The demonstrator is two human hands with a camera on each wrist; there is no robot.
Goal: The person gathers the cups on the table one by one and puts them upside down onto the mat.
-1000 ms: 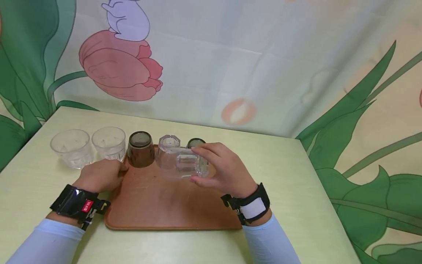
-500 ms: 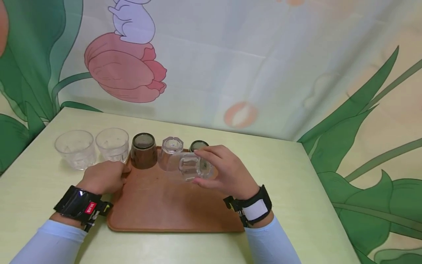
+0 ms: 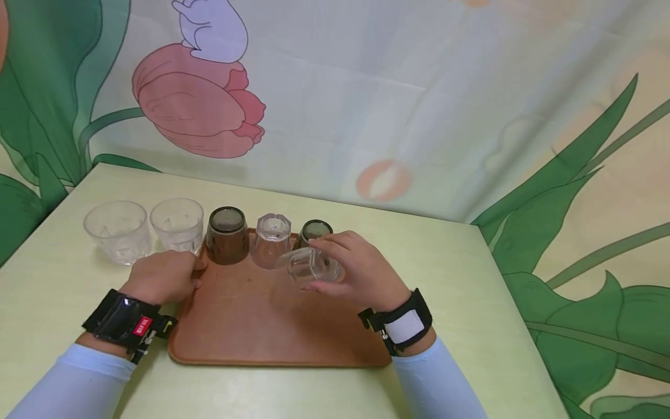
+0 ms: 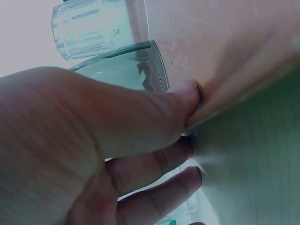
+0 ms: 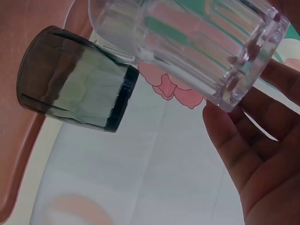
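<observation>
My left hand [image 3: 159,277] grips the left rim of a brown tray [image 3: 246,326]; in the left wrist view the thumb [image 4: 154,110] lies over the edge. Above the tray, my right hand [image 3: 366,270] holds a clear tumbler [image 3: 303,269] by its base end. This tumbler is tilted on its side, mouth to the left and a little down. Along the tray's back stand upside-down tumblers: a smoky one [image 3: 227,237], a clear one [image 3: 271,243] and another smoky one [image 3: 316,233], partly hidden behind the right hand and held tumbler.
Two clear glasses, one at the far left [image 3: 119,233] and one beside it [image 3: 178,226], stand mouth up on the pale table [image 3: 445,279], left of the tray. A printed curtain [image 3: 324,105] hangs directly behind the table.
The held tumbler has swung from lying almost level to mouth slightly lower, and shifted a little to the right. My left hand keeps its hold on the tray rim.
</observation>
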